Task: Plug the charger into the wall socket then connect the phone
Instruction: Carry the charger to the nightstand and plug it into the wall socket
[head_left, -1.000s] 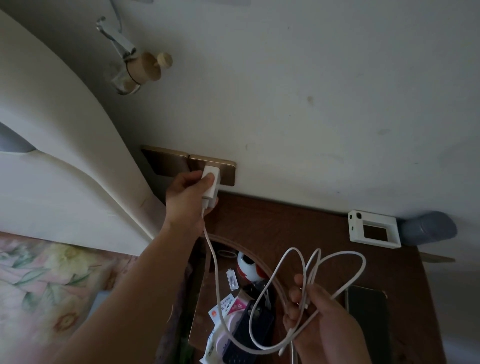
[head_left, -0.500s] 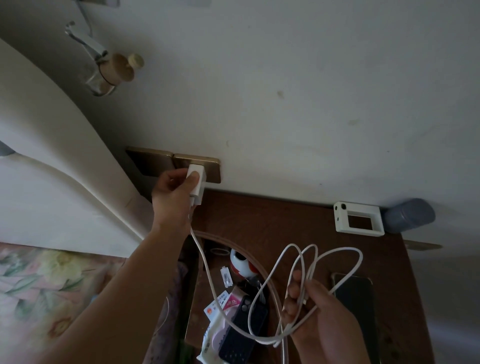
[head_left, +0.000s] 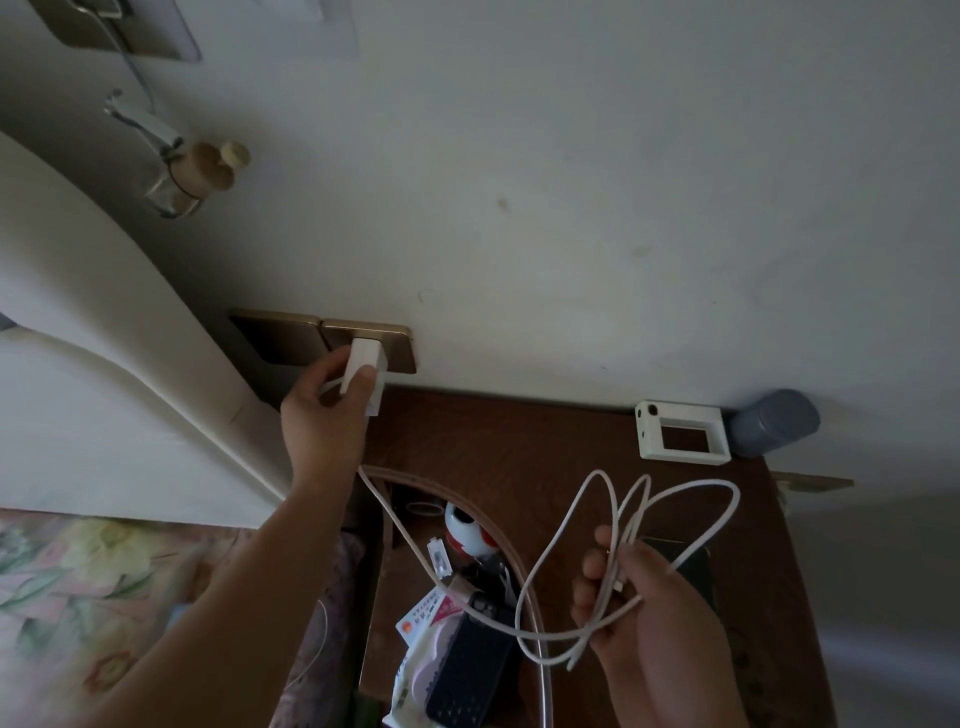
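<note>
My left hand (head_left: 324, 410) grips a white charger block (head_left: 368, 370) and holds it against the right-hand gold socket plate (head_left: 397, 345) on the wall. A white cable (head_left: 613, 525) runs down from the block and loops across to my right hand (head_left: 631, 608), which holds the bunched loops above the wooden bedside table (head_left: 519, 447). The dark phone (head_left: 693, 566) lies flat on the table, mostly hidden behind my right hand.
A white rectangular frame (head_left: 680, 430) and a grey cylinder (head_left: 774, 422) sit at the table's back edge. An open compartment holds a red-and-white ball (head_left: 467, 535), packets and a dark device (head_left: 470, 665). A padded headboard (head_left: 104, 332) and floral bedding (head_left: 104, 597) lie left. A wall hook holds a small jar (head_left: 205, 174).
The view has tilted so the wall shows higher up. My left hand has kept the charger at the socket plate, its grip shifted slightly. My right hand still holds the cable loops.
</note>
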